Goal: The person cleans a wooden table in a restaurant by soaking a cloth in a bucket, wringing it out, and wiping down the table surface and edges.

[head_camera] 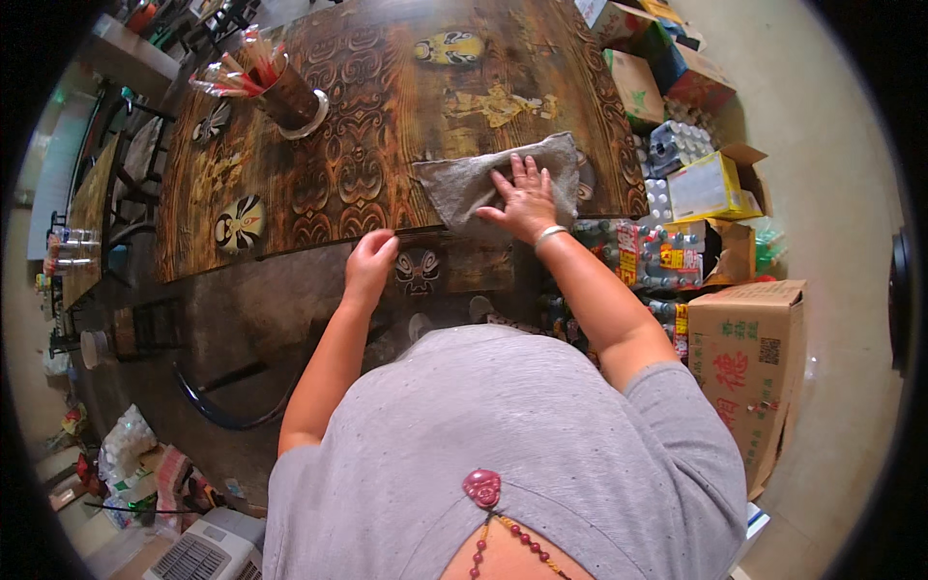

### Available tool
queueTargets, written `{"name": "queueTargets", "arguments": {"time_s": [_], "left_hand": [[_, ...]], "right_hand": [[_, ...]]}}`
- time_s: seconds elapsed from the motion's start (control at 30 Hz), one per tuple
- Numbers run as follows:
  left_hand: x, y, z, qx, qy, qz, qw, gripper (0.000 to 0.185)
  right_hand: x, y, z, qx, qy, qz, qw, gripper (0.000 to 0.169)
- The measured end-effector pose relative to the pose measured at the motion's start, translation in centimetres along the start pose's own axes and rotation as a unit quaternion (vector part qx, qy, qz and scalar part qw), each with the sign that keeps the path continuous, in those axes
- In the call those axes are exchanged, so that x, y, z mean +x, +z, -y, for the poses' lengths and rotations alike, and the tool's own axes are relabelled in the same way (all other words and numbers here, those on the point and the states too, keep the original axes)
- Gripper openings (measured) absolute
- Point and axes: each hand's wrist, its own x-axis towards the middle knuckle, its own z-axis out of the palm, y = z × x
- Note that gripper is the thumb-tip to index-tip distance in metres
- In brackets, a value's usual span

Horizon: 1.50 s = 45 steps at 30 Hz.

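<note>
My right hand [523,199] lies flat with spread fingers on a grey cloth [471,181], near the front right corner of a dark wooden table [413,109] printed with opera masks and scrollwork. A bracelet circles that wrist. My left hand [373,254] is curled just at the table's front edge, with nothing visible in it; whether it touches the edge I cannot tell. Farther back on the left, a dark cylindrical holder [290,98] on a pale round base holds wrapped chopsticks [250,65]. The cloth partly covers a printed mask at the right.
Packs of bottles [663,254], a yellow-and-white box [703,185] and a large cardboard carton [750,362] line the right side against the wall. A bench with a printed mask [417,272] sits below the front edge. Another table [90,225] stands at the far left.
</note>
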Motion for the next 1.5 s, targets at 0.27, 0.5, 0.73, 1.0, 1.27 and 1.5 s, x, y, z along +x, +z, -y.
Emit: {"name": "queueTargets", "arguments": {"time_s": [0.27,0.5,0.73,1.0,1.27,1.5], "left_hand": [[-4.8,-2.5,1.4,-0.065,-0.107,-0.07,0.99,0.02],[-5.3,-3.4,0.7,-0.081,-0.101,-0.088,0.988,0.018],[-6.0,-2.7,1.0,-0.095,-0.106,-0.092,0.985,0.018],[-6.0,-1.8,1.9,-0.094,-0.114,-0.082,0.986,0.02],[-5.1,0.2,0.0,-0.112,-0.089,-0.07,0.987,0.018],[-5.7,-2.2,1.6,-0.126,-0.084,-0.103,0.983,0.017]], "right_hand": [[-0.8,2.2,0.8,0.04,-0.127,-0.093,0.987,0.06],[-4.7,3.5,-12.6,-0.031,-0.124,-0.163,0.978,0.044],[-7.2,1.2,-22.2,-0.09,-0.089,-0.144,0.981,0.043],[-2.4,3.7,-5.8,0.008,-0.238,-0.15,0.96,0.039],[-1.4,4.5,-1.7,0.026,-0.231,-0.164,0.959,0.044],[-5.2,2.7,-20.3,-0.101,-0.141,-0.158,0.972,0.052]]}}
